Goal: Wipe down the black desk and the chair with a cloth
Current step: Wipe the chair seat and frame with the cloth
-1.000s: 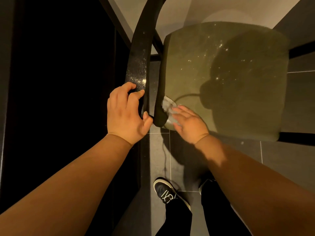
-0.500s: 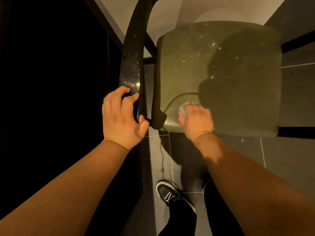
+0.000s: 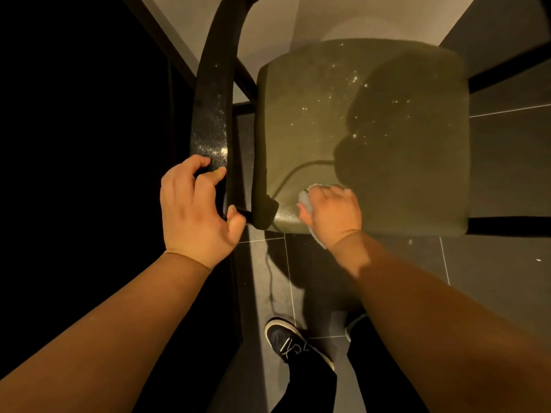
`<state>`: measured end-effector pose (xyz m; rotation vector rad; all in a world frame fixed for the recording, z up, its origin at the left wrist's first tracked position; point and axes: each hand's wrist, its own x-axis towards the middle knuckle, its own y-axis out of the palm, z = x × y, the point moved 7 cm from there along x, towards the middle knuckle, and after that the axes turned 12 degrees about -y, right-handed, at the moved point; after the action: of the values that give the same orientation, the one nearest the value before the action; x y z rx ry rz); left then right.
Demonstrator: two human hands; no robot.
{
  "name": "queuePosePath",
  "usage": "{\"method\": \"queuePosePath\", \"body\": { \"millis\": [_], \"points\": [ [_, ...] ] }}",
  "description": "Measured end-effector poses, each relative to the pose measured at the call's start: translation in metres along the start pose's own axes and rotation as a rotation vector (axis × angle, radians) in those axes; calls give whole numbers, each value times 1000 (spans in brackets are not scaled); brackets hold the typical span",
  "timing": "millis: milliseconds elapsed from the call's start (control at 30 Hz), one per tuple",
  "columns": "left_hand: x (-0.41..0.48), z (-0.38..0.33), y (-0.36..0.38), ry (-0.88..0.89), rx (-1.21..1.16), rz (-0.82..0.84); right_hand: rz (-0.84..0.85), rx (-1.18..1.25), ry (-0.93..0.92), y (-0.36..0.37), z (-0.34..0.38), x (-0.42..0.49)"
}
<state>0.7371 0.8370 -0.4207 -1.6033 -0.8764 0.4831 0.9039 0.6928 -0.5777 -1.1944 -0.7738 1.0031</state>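
The chair (image 3: pixel 362 138) has an olive-green padded seat, pebbled and speckled with bright glints, and a curved black backrest (image 3: pixel 212 108) that sparkles the same way. The pale, crumpled cloth (image 3: pixel 306 198) sits on the seat's near left corner, bunched under the right hand (image 3: pixel 334 214), whose fingers curl over it and press it down. The left hand (image 3: pixel 193 210) grips the backrest's lower end, fingers wrapped over the top, thumb on the seat side. A black shoe (image 3: pixel 287 341) stands on the grey tiled floor (image 3: pixel 492 263) below.

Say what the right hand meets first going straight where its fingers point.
Nothing, it seems: ahead of the right hand lies only bare chair seat with glinting specks, though depth is unclear.
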Motion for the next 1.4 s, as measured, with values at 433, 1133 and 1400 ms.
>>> {"method": "queuePosePath", "body": {
  "millis": [433,1133,1400],
  "points": [
    [0,-4,-3,-19,27,1,-111,10,307,-27,-99,-57],
    [-16,-78,191,-81,95,379,-129,-115,322,-35,-176,-73],
    [-19,-84,203,-135,107,331,-257,-2,79,-22,-66,-35]
  ]
}}
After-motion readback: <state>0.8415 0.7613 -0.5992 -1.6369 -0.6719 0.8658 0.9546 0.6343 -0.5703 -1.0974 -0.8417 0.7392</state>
